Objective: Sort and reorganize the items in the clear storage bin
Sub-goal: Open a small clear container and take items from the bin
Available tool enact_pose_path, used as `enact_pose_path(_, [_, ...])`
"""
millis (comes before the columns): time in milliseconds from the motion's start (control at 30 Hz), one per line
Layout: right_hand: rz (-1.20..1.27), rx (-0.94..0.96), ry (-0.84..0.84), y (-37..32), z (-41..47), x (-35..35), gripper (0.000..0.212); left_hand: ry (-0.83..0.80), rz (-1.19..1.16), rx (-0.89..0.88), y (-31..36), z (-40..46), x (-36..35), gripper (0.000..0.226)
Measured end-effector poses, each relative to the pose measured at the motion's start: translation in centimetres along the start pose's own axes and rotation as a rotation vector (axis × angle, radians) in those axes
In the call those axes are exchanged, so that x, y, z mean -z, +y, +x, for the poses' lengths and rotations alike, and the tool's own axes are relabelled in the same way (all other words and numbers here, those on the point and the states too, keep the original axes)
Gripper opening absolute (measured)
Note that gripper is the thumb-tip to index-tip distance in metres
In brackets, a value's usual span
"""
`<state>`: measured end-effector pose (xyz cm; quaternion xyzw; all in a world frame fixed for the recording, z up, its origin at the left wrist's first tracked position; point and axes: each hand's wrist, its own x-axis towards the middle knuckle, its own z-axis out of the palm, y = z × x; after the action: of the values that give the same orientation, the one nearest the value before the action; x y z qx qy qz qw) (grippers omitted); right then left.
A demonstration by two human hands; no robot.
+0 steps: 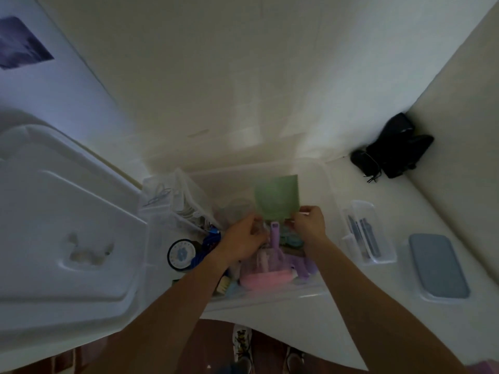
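The clear storage bin point(328, 182) sits on a white table, full of mixed items. Both my hands are inside it. My right hand point(310, 221) pinches the lower right corner of a pale green flat pouch point(276, 197) that stands upright in the bin. My left hand point(244, 238) grips the pouch's lower left edge, where clear plastic also shows. Below the hands lie a purple comb-like handle point(275, 236), a pink case point(266, 282), purple rollers point(306, 264) and blue cord point(206, 245). A round black-rimmed tin point(182, 255) lies at the bin's left.
The bin's white lid point(62, 211) lies to the left. A small clear organizer point(172, 198) stands at the bin's left end. Right of the bin are a clear box of dark tools point(368, 233), a blue-lidded container point(437, 265) and a black bag point(394, 147) in the corner.
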<state>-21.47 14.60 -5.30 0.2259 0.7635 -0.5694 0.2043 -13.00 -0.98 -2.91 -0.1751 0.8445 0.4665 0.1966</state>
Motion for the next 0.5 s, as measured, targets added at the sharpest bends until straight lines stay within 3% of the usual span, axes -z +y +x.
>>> enact_pose_path(100, [-0.028, 0.145, 0.046, -1.3, -1.4, 0.7, 0.018, 0.065, 0.222, -0.141, 0.9, -2.9, 0.2, 0.079])
enact_pose_path(167, [-0.029, 0.218, 0.058, -1.9, -2.2, 1.2, 0.019, -0.066, 0.422, -0.228, 1.0, -4.0, 0.1, 0.095])
enact_pose_path(300, [0.001, 0.261, 0.064, -2.7, -3.4, 2.2, 0.020, -0.208, 0.701, -0.334, 2.0, -4.6, 0.4, 0.085])
enact_pose_path(400, [0.032, 0.280, 0.113, -3.5, -5.0, 3.2, 0.022, -0.131, 0.703, -0.421, 3.1, -5.3, 1.3, 0.074])
enact_pose_path(500, [0.138, 0.295, 0.163, -4.1, -6.6, 4.9, 0.025, 0.061, 0.521, -0.387, 3.4, -5.6, 3.5, 0.082])
